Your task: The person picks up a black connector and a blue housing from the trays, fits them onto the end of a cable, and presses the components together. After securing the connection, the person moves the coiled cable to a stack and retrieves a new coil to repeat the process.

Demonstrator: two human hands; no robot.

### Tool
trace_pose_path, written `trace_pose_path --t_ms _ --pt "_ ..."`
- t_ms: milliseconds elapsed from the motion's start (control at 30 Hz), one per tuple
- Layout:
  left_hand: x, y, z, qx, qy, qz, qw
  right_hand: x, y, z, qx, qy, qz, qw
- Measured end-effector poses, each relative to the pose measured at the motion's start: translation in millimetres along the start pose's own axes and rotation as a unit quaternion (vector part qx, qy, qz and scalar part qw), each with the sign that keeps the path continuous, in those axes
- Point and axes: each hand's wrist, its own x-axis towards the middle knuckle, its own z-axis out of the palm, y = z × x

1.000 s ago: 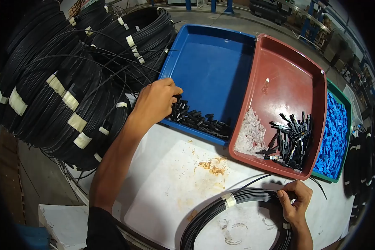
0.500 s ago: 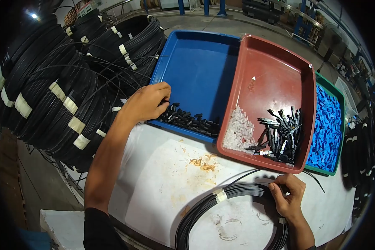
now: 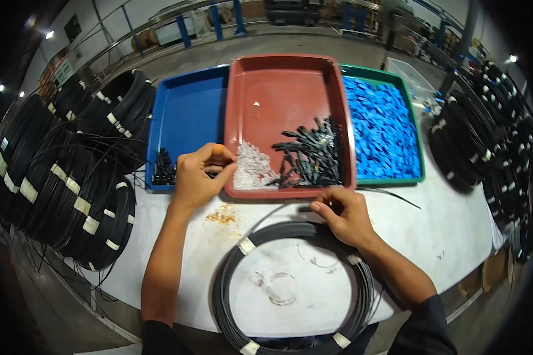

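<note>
At nine o'clock of the view stand black cable coils [image 3: 71,201] in a thick heap, bound with pale tape. At ten o'clock lies the blue tray [image 3: 189,100], with short black plastic pieces [image 3: 163,168] in its near left corner. The left hand [image 3: 195,180] is before this tray, its thumb and forefinger bent toward each other just beside the red tray's left wall — whether they pinch something small, one cannot tell.

At six o'clock the separate ring of black cable [image 3: 284,231] lies on the white table [image 3: 432,248], partly past its near edge. At twelve o'clock is the red tray [image 3: 290,89], holding whitish plastic pieces [image 3: 254,168] and, to their right, slim black connectors [image 3: 314,154]. The right hand [image 3: 346,216], at four o'clock, is at the ring's one-o'clock part, with curled fingers and the thumb near them; its grip on the cable cannot be told. A loose cable end [image 3: 391,193] shows beyond it. At two o'clock the green tray [image 3: 421,157] contains many blue pieces [image 3: 382,130], and at three o'clock — more black coils [image 3: 468,142].
</note>
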Motion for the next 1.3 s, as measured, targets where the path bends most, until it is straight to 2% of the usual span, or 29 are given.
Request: trace_pose_path --t_ms 33,100,133,167,200,267,333,367,467,500,600,667,800,900,1000,1100,1133,1167,1233,1300 --pt "-4 5 14 -0.016 -0.015 0.004 1.0 -1 -2 -4 -0.01 0.012 -0.019 1.0" --pt "-9 28 37 0.036 -0.062 0.084 0.994 -1 2 -16 -0.042 0.031 -0.012 0.999" --pt "-11 31 50 -0.004 -0.074 0.097 0.993 -1 3 -23 -0.026 0.021 0.018 0.999" --pt "-11 37 59 0.039 -0.074 0.149 0.985 -1 5 -29 -0.009 0.011 0.045 0.999" --pt "-12 44 69 0.027 -0.069 0.135 0.988 -3 12 -30 0.031 0.014 0.058 0.998" --pt "-19 51 82 0.015 -0.065 0.121 0.99 -7 18 -31 0.022 0.036 0.046 0.998" --pt "-29 48 92 -0.103 -0.077 -0.032 0.991 -8 18 -29 0.003 0.064 0.015 0.998" --pt "-31 46 93 -0.105 -0.076 -0.034 0.991 -9 15 -29 0.002 0.062 0.016 0.998" --pt "-38 38 88 -0.144 -0.091 -0.053 0.984 -11 13 -21 -0.016 0.076 -0.076 0.994" --pt "-40 34 89 -0.146 -0.086 -0.059 0.984 -12 13 -18 -0.016 0.069 -0.074 0.995" --pt "-44 24 92 -0.196 -0.075 -0.053 0.976 -14 6 -16 -0.031 0.051 -0.084 0.995" --pt "-45 23 92 -0.189 -0.08 -0.02 0.979 -16 10 -10 -0.03 0.054 -0.097 0.993" --pt "-46 22 91 -0.187 -0.07 -0.024 0.979 -16 11 -12 -0.042 0.05 -0.111 0.992" --pt "-45 21 91 -0.175 -0.054 0.004 0.983 -16 9 -14 -0.061 0.036 -0.124 0.99" --pt "-46 20 90 -0.159 -0.079 0.008 0.984 -16 11 -13 -0.062 0.041 -0.124 0.989" --pt "-44 20 91 -0.132 -0.069 0.046 0.988 -16 8 -13 -0.073 0.038 -0.128 0.988" --pt "-42 21 90 -0.111 -0.081 0.091 0.986 -16 9 -12 -0.067 0.031 -0.134 0.988" --pt "-41 23 89 -0.088 -0.091 0.133 0.983 -16 10 -11 -0.076 0.041 -0.124 0.989" --pt "-42 27 87 -0.068 -0.103 0.144 0.982 -16 13 -10 -0.076 0.041 -0.107 0.991" --pt "-43 27 85 -0.042 -0.12 0.135 0.983 -16 14 -9 -0.06 0.015 -0.045 0.997"
